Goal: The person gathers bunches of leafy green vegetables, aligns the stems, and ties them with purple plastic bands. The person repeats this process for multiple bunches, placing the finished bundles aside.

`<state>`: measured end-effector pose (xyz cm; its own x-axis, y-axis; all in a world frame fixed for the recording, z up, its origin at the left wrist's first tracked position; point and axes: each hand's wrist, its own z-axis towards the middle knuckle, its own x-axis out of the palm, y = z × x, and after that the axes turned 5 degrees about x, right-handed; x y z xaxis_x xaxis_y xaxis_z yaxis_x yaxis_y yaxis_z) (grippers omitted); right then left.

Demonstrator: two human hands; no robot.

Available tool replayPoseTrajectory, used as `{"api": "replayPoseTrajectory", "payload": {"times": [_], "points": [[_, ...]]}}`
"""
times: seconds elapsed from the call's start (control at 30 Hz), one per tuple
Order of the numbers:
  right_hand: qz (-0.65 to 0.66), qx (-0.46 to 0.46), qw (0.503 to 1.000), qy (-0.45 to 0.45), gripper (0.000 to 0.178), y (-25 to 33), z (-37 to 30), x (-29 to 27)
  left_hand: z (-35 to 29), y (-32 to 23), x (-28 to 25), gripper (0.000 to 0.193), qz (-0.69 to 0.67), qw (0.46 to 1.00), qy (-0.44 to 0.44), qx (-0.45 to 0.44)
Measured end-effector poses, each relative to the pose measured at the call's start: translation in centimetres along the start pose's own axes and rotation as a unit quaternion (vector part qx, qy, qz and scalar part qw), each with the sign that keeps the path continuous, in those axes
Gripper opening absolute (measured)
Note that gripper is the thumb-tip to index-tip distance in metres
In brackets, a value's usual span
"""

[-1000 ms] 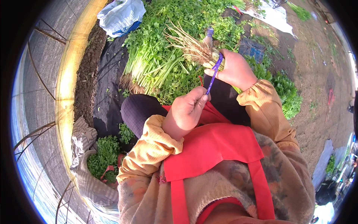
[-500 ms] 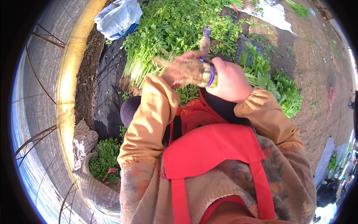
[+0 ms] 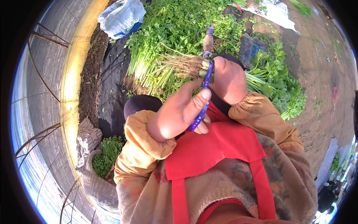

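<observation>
My right hand (image 3: 229, 81) is wrapped round a bunch of celery (image 3: 255, 77). The bunch lies sideways across my lap, its stringy brown roots (image 3: 182, 66) pointing left and its leaves right. A purple printed band (image 3: 209, 74) passes round the stalks just behind the roots and runs down toward me. Its loose length is pinched under the thumb of my left hand (image 3: 181, 109), which is in front of my red apron. Just beyond the bunch stands a pale post-like thing (image 3: 209, 43) with a purple top; what it is I cannot make out.
A large heap of celery (image 3: 167, 33) spreads ahead, roots toward the left. Further left are a white-and-blue plastic bag (image 3: 123, 18) and black ground sheeting (image 3: 112, 93). A dark blue flat piece (image 3: 251, 50) lies ahead right. Near my left side sits a striped cloth sack (image 3: 93, 179) with greens.
My left hand has come away from the roots, back toward my body and downward, drawing out the purple band. My right hand keeps hold of the celery bunch.
</observation>
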<state>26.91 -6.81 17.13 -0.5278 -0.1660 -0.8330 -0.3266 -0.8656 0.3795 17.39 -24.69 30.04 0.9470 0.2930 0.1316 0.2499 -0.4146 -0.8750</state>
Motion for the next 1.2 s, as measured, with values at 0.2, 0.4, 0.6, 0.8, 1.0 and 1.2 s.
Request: {"api": "replayPoseTrajectory", "payload": {"times": [0.2,0.4,0.6,0.8,1.0,1.2], "points": [[0.013,-0.007,1.0,0.026,0.05,1.0,-0.4,-0.7,3.5,5.9,-0.4,0.037,-0.176,0.983,-0.024,-0.055],[-0.025,-0.021,0.999,-0.005,0.038,0.3,-1.0,0.1,2.0,2.8,3.2,0.022,-0.156,0.982,-0.054,0.096],[0.211,0.103,0.972,-0.014,0.035,-0.4,-0.7,2.0,0.3,3.8,4.8,0.019,-0.016,0.979,-0.027,0.2],[0.072,0.154,0.977,0.128,0.053,-0.2,2.8,-2.4,0.6,6.2,2.7,0.014,0.071,0.982,-0.049,0.17],[0.24,0.092,0.935,0.245,0.058,-2.9,4.8,-3.5,5.5,11.1,-1.6,0.014,0.099,0.963,-0.105,0.228],[0.291,0.065,0.924,0.238,0.059,-3.7,3.2,-2.3,11.3,9.9,-3.9,0.022,0.06,0.985,-0.091,0.133]]}}
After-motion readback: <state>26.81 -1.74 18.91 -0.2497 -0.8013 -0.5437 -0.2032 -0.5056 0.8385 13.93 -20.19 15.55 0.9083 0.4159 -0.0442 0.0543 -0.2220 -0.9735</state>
